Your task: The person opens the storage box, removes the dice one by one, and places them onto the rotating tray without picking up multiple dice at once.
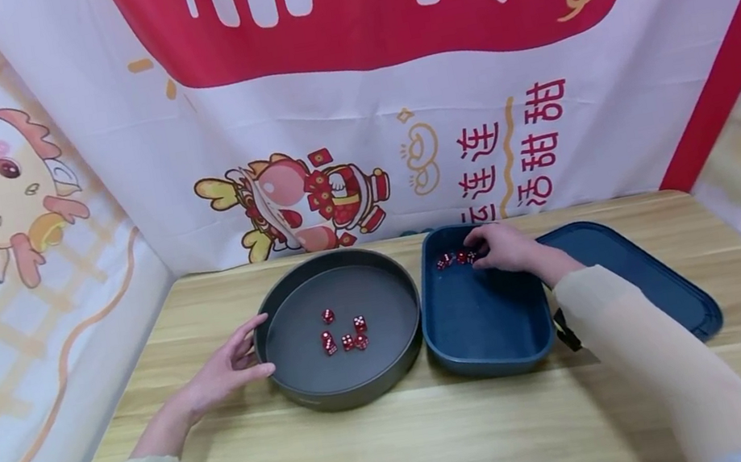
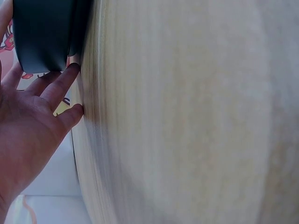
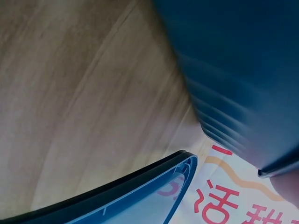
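Note:
My left hand (image 1: pixel 228 369) rests against the left side of a round dark grey pan (image 1: pixel 349 390), fingers spread along its wall; the left wrist view shows the fingers (image 2: pixel 58 88) against the dark wall. Several red dice with white dots, among them a die (image 1: pixel 360 323), lie on the pan's floor. My right hand (image 1: pixel 509 247) reaches into the far end of a deep blue rectangular box (image 1: pixel 489 325). Its thumb and finger stand about a red die (image 1: pixel 471 256), and I cannot tell whether they grip it. More red dice (image 1: pixel 447 259) lie just left of those fingertips.
A blue lid (image 1: pixel 610 256) lies on the wooden table (image 1: pixel 393 456) right of the box, partly under my right arm. Pan and box stand side by side. Behind the table hangs a printed cloth (image 1: pixel 319 100), with another patterned cloth (image 1: pixel 4 325) at the left.

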`<action>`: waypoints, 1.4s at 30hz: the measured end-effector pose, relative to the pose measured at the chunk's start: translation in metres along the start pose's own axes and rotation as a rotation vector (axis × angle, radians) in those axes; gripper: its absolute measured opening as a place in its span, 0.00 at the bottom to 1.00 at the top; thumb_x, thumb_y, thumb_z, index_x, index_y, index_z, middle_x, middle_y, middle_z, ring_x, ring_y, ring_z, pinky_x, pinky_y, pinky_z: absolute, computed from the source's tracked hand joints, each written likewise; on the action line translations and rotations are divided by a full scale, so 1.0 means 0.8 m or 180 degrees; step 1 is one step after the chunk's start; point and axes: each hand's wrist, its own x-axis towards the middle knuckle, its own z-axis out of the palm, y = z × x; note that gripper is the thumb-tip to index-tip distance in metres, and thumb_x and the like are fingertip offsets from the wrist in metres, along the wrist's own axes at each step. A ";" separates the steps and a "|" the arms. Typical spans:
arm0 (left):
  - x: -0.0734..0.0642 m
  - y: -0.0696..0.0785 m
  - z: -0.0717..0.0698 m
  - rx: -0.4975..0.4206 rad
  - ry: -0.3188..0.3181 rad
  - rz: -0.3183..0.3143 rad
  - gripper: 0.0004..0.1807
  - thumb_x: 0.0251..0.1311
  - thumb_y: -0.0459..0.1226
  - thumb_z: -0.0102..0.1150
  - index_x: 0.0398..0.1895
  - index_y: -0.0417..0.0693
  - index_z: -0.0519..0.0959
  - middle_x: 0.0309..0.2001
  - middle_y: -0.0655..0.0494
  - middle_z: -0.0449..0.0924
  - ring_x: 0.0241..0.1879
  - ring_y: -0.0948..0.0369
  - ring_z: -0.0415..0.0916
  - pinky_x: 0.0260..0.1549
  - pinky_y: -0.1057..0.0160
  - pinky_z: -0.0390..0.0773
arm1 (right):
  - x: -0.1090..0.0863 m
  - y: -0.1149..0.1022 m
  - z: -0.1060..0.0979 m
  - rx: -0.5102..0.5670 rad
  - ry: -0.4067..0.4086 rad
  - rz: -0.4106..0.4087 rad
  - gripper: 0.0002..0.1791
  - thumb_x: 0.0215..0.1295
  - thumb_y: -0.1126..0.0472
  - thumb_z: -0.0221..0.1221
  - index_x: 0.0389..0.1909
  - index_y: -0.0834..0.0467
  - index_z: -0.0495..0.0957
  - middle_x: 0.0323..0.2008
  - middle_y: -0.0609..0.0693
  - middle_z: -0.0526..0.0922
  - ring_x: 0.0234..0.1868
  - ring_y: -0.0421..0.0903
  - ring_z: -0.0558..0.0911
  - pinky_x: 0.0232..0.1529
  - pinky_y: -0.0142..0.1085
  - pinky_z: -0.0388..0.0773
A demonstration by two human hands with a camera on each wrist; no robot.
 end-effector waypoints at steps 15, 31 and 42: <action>-0.002 0.001 0.002 -0.0037 0.0023 0.0063 0.43 0.64 0.34 0.61 0.77 0.47 0.48 0.75 0.36 0.40 0.71 0.37 0.43 0.64 0.42 0.54 | 0.005 -0.006 0.004 -0.0055 -0.0367 -0.0110 0.14 0.61 0.68 0.65 0.48 0.63 0.81 0.42 0.55 0.83 0.43 0.50 0.80 0.48 0.47 0.78; 0.001 0.002 0.002 -0.0017 0.0034 -0.0045 0.43 0.64 0.36 0.61 0.77 0.51 0.48 0.75 0.33 0.40 0.70 0.35 0.46 0.64 0.40 0.54 | -0.007 -0.015 0.007 -0.0025 -0.0305 -0.0227 0.07 0.62 0.67 0.64 0.41 0.59 0.83 0.35 0.50 0.82 0.35 0.46 0.79 0.41 0.42 0.79; 0.001 0.002 0.000 0.0017 0.0018 -0.0101 0.43 0.65 0.37 0.62 0.77 0.52 0.48 0.74 0.31 0.41 0.69 0.35 0.48 0.64 0.39 0.55 | -0.026 -0.058 -0.014 0.0395 -0.0002 -0.0601 0.11 0.61 0.66 0.65 0.45 0.61 0.83 0.38 0.50 0.84 0.39 0.45 0.81 0.42 0.41 0.81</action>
